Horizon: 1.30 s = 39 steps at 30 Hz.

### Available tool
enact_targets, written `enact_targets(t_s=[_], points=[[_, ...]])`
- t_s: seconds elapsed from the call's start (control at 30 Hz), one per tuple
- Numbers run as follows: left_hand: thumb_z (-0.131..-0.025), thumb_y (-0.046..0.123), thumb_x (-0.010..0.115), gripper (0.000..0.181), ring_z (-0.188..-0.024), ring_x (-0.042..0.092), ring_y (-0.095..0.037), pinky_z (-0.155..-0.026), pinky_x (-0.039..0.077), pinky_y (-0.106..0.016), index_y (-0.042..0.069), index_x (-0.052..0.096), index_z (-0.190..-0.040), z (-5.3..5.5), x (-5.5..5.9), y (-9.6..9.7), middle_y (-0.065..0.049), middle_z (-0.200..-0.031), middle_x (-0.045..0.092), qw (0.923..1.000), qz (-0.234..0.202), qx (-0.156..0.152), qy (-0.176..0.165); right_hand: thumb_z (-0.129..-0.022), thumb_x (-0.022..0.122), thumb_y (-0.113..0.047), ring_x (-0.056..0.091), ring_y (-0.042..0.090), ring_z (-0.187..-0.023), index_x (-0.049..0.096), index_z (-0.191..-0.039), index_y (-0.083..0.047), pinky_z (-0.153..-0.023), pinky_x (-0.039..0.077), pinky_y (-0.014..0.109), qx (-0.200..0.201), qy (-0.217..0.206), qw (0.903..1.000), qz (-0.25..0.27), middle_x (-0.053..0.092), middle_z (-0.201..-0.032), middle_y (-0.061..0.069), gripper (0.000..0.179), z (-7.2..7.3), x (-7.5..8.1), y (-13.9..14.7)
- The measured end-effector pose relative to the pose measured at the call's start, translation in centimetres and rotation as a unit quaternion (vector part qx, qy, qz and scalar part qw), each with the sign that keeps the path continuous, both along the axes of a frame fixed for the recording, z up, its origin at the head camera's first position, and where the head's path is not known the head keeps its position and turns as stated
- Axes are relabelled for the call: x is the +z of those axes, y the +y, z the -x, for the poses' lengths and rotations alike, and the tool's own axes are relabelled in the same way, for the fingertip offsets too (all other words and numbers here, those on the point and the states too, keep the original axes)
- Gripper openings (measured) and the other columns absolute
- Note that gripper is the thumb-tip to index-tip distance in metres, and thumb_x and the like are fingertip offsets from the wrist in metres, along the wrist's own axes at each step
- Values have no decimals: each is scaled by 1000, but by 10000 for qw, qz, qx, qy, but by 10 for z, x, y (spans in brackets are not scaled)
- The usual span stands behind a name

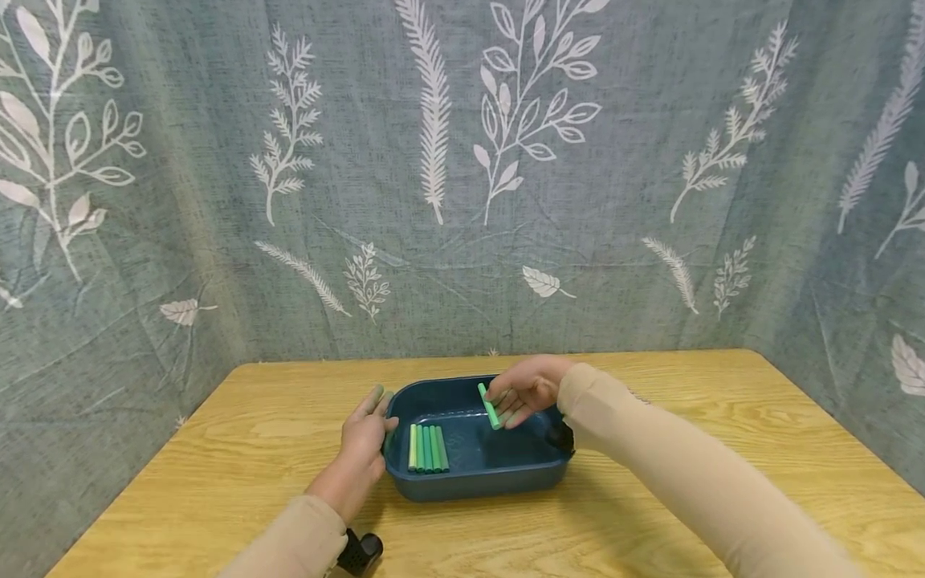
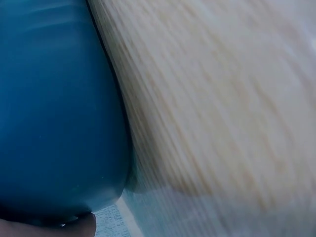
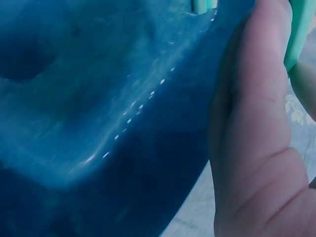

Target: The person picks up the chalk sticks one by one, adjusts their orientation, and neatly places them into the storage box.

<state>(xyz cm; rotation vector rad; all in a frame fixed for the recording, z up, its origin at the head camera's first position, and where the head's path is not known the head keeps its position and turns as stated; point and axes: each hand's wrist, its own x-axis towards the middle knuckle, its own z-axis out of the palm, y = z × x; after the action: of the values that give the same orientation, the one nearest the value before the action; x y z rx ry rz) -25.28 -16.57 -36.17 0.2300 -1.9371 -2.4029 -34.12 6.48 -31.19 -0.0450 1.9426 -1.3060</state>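
Note:
Over the back right of a dark blue plastic bin [image 1: 480, 485], my right hand [image 1: 526, 387] pinches a green chalk-like stick [image 1: 489, 406] between thumb and fingers. The stick tilts above the bin floor; part of it [image 3: 299, 34] shows beside a finger in the right wrist view. Several similar sticks [image 1: 428, 448], pale yellow through greens, lie side by side in the bin's front left. At the bin's left end, my left hand [image 1: 364, 441] rests against the outside, fingers extended and thumb at the rim. The bin's outer wall [image 2: 59, 108] fills the left wrist view's left side.
The bin stands on a light wood-grain table [image 1: 231, 449]. A grey-green curtain [image 1: 462, 305] with white leaf prints hangs behind and along both sides. Black wrist devices show under the left cuff [image 1: 359, 552] and near the right wrist [image 1: 560, 436].

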Motion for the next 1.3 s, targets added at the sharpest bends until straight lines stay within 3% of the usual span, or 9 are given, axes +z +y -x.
enact_targets(t_s=[0.17,0.5,0.77,1.07,1.3], points=[[-96,-17,30,67,-145,-2,-45,-113,21,-46,1,3,-155,-2,1,1,-26,-159,5,10000,-39,-13,34,-98,52,-9,52,41,-121,37,-142,11,-95,51,38,158,-73,9998,-34,42,-138,33,51,1,-3,-10],[-96,-17,31,67,-144,-2,-46,-111,24,-46,0,3,-155,-2,1,0,-27,-158,5,9999,-55,-6,100,-97,52,-10,53,41,-121,38,-140,14,-95,51,40,237,-204,9993,-211,45,-137,33,51,5,-16,-28],[-97,-15,31,65,-145,3,-45,-91,31,-36,0,5,-155,-2,1,2,-27,-158,7,10000,-12,46,88,-96,54,-6,56,41,-118,43,-136,16,-97,50,41,263,-389,9982,-374,54,-124,29,46,7,-26,-40],[-97,-14,32,65,-144,1,-46,-98,30,-41,-1,5,-155,-2,1,1,-27,-158,7,9999,9,59,91,-97,54,-4,56,41,-118,46,-135,15,-93,52,40,487,-397,9970,-455,54,-128,30,44,5,-34,-48],[-97,-15,31,65,-144,2,-46,-96,30,-40,-1,4,-155,-2,0,-1,-28,-158,6,9999,11,63,84,-97,55,-3,57,41,-117,46,-134,15,-94,52,40,503,-509,9963,-471,55,-126,30,43,4,-39,-54]])
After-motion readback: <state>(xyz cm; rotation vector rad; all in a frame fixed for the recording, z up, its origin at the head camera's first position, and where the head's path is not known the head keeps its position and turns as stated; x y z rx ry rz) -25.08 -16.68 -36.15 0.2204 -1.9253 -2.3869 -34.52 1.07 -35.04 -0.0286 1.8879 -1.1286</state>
